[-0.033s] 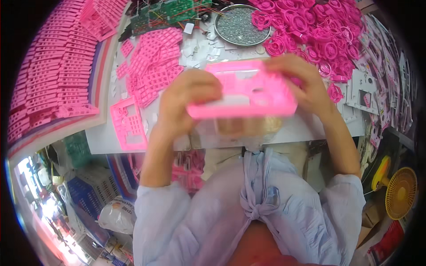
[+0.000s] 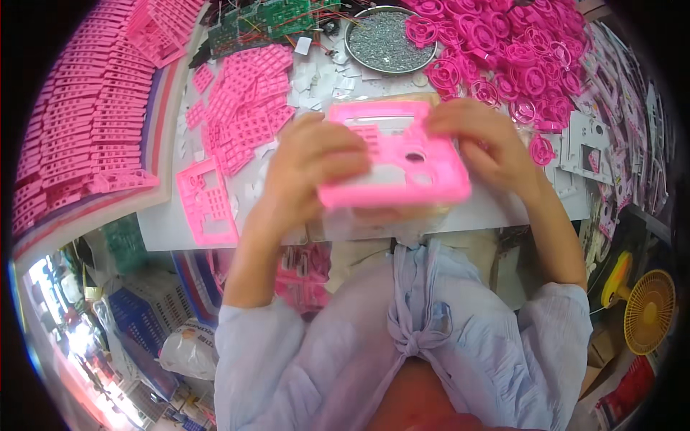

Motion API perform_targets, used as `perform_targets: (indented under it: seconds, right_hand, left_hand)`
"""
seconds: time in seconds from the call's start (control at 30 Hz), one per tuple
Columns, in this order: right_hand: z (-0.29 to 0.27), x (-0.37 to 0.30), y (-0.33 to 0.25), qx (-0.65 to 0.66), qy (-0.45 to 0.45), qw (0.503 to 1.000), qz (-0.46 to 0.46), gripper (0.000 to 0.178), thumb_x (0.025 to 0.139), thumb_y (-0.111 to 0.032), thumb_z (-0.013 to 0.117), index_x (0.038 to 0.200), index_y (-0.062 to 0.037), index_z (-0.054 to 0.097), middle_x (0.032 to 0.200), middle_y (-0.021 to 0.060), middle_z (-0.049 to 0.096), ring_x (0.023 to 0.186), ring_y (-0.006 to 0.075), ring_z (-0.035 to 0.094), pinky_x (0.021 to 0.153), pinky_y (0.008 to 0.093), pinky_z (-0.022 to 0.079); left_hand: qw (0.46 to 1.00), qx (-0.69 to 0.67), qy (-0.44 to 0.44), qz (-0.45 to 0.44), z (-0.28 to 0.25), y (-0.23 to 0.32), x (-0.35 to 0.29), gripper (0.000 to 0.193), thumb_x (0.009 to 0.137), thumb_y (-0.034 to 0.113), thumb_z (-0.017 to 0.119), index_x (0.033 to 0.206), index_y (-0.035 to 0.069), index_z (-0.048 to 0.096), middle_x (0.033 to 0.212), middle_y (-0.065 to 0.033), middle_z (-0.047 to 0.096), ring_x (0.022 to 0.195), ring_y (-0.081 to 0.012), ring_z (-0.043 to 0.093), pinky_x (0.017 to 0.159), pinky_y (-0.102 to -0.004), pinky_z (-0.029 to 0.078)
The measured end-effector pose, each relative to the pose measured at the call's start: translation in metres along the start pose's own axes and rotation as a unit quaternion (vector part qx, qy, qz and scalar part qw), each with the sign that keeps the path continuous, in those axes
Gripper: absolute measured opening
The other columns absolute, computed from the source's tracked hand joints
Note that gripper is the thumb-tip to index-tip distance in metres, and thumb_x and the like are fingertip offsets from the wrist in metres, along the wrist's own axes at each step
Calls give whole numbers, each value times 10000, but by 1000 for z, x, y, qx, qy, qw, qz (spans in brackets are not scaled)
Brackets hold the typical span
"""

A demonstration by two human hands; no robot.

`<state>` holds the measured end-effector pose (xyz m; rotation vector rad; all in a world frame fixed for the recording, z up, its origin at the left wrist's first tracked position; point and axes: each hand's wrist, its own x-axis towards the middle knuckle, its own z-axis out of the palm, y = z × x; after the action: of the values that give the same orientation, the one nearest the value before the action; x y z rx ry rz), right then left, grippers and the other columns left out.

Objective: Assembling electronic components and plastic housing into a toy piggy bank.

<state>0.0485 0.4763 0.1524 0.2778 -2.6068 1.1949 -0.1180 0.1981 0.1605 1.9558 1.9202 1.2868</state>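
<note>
Above the table I hold a pink plastic casing panel (image 2: 397, 147) with several cut-out windows and round holes. My left hand (image 2: 310, 161) is closed on its left side, the fingers bent over the edge and partly blurred. At the upper right corner my right hand (image 2: 483, 140) grips the panel between thumb and fingers. Below it lies a tan, padded-looking block (image 2: 424, 213), mostly hidden by the panel. Another pink casing panel (image 2: 206, 205) rests on the table to the left of my left hand.
Pink button grids (image 2: 248, 100) are heaped at the left, with stacked pink panels (image 2: 93, 129) beyond. A round metal dish of screws (image 2: 388, 43) stands at the back beside green circuit boards (image 2: 287, 18). Magenta rings (image 2: 503, 50) pile at the right. A yellow fan (image 2: 649, 312) is lower right.
The pink casing panel has come slightly lower and looks smaller and a little more tilted. Both my hands keep their hold, the left one shifting a little rightward.
</note>
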Motion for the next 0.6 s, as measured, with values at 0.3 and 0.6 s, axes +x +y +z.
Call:
perform_targets:
  seconds: [0.3,0.6]
  right_hand:
    - [29,-21,-9,-220,-91,971,-33,582,815,-244,716,1335,-10,599,1447,129,562,1400,336,460,1101,503,420]
    - [-1,-34,4,-122,116,982,87,277,836,-120,717,1110,-73,715,1089,113,722,1072,320,666,889,436,546]
  left_hand:
    - [967,48,-225,-112,11,26,-19,544,675,146,726,1217,123,682,1430,-138,571,1325,-367,521,1128,-582,345]
    - [970,122,-173,-118,57,40,-9,620,760,257,811,1324,81,620,1481,-134,541,1349,-346,510,1109,-523,394]
